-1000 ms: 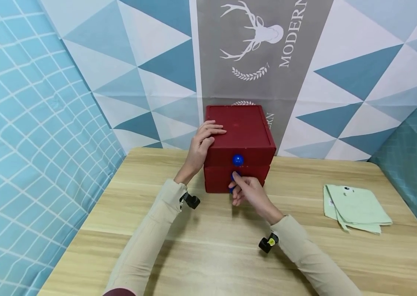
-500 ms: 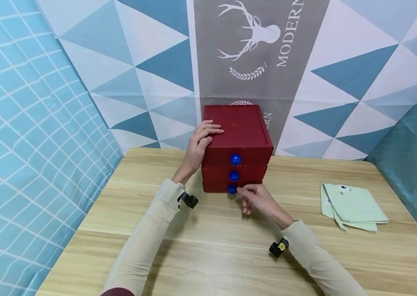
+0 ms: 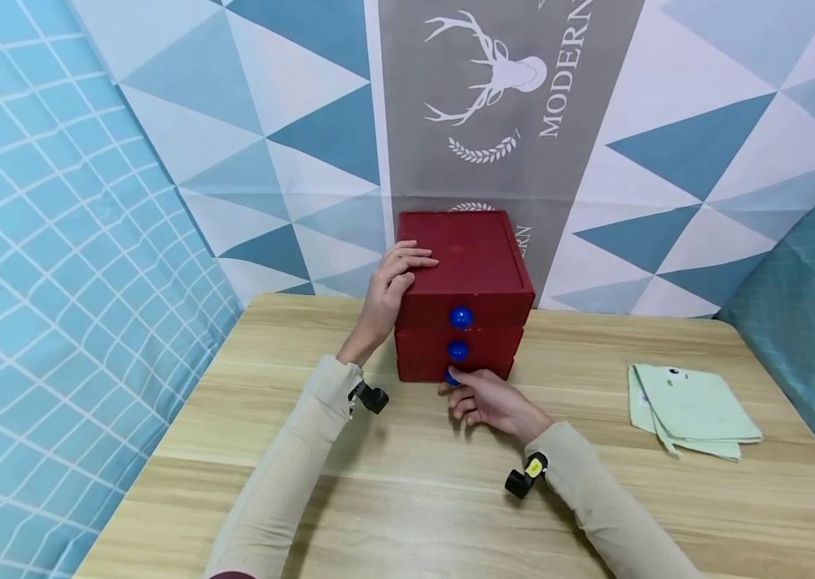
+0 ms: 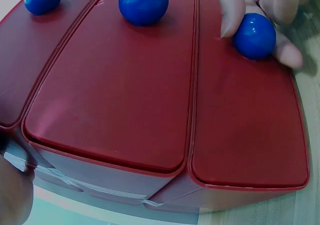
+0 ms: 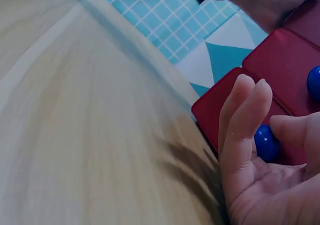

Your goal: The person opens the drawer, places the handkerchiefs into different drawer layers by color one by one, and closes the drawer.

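A: Count?
B: One red box (image 3: 464,293) at the far middle of the surface (image 3: 407,498), three drawers, three blue knobs. One green cloth (image 3: 693,408) lying to the right, well apart.
A: Hands?
B: Left hand (image 3: 387,293) on the box's top left edge, fingers flat, holding nothing. Right hand (image 3: 489,400) at the bottom knob (image 3: 452,375), the nearest one; grip pinched on it, thumb and fingers around it.
A: Drawers?
B: All three look closed; fronts about flush in the left wrist view.
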`<move>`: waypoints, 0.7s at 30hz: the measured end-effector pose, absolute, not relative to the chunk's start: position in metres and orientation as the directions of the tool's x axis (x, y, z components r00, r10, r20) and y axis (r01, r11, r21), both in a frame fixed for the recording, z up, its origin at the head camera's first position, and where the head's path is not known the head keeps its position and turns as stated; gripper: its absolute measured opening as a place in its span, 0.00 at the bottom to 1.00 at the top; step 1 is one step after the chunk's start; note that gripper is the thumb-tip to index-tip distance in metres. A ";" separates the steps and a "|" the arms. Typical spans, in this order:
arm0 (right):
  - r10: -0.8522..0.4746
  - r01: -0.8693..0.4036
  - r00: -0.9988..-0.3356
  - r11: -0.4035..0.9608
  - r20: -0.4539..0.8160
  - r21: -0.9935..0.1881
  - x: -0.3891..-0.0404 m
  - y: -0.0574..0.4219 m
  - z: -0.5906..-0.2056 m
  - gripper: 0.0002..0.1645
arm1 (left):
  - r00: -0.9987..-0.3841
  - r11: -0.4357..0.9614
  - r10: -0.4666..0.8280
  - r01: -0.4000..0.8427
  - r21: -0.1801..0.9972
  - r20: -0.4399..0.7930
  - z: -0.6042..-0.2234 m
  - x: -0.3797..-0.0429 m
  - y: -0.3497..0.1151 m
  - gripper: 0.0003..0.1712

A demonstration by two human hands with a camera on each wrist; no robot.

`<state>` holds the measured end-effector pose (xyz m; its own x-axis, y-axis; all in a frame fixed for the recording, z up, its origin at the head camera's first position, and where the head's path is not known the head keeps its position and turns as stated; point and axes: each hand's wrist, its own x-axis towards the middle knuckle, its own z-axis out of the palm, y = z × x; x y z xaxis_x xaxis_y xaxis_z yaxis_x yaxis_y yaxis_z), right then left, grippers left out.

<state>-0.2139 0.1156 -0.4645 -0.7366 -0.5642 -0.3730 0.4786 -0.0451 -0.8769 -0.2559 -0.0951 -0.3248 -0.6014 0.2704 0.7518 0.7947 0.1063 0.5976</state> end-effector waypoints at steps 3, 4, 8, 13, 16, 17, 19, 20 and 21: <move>-0.533 0.456 -0.759 -0.026 -0.374 -0.890 -0.212 0.115 -0.464 0.30 | -0.601 0.107 0.266 0.795 0.597 0.754 -0.325 -0.255 -0.095 0.21; -0.532 0.447 -0.761 -0.017 -0.371 -0.894 -0.211 0.115 -0.464 0.29 | -0.603 0.110 0.264 0.794 0.598 0.753 -0.325 -0.256 -0.095 0.21; -0.546 0.426 -0.755 0.010 -0.362 -0.905 -0.206 0.117 -0.462 0.29 | -0.601 0.113 0.261 0.797 0.594 0.756 -0.325 -0.256 -0.094 0.21; -0.570 0.412 -0.742 0.027 -0.352 -0.911 -0.198 0.119 -0.462 0.30 | -0.589 0.105 0.259 0.805 0.584 0.765 -0.325 -0.258 -0.095 0.21; -0.576 0.413 -0.737 0.030 -0.353 -0.910 -0.195 0.120 -0.463 0.31 | -0.596 0.109 0.258 0.800 0.590 0.760 -0.325 -0.257 -0.095 0.21; -0.576 0.411 -0.737 0.035 -0.354 -0.911 -0.193 0.120 -0.463 0.31 | -0.597 0.110 0.260 0.799 0.591 0.759 -0.325 -0.257 -0.095 0.21; -0.576 0.405 -0.736 0.046 -0.355 -0.913 -0.191 0.120 -0.464 0.31 | -0.601 0.112 0.262 0.796 0.594 0.755 -0.325 -0.256 -0.095 0.22; -0.574 0.405 -0.736 0.050 -0.358 -0.913 -0.189 0.120 -0.464 0.31 | -0.602 0.112 0.262 0.796 0.595 0.755 -0.325 -0.256 -0.095 0.22; -0.573 0.402 -0.737 0.055 -0.359 -0.914 -0.188 0.120 -0.463 0.31 | -0.601 0.112 0.262 0.796 0.595 0.755 -0.325 -0.255 -0.095 0.22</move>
<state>-0.1879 0.1203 -0.4634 -0.7370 -0.5726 -0.3592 0.4025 0.0552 -0.9138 -0.2552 -0.0955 -0.3250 -0.6013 0.2616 0.7550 0.7958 0.1117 0.5952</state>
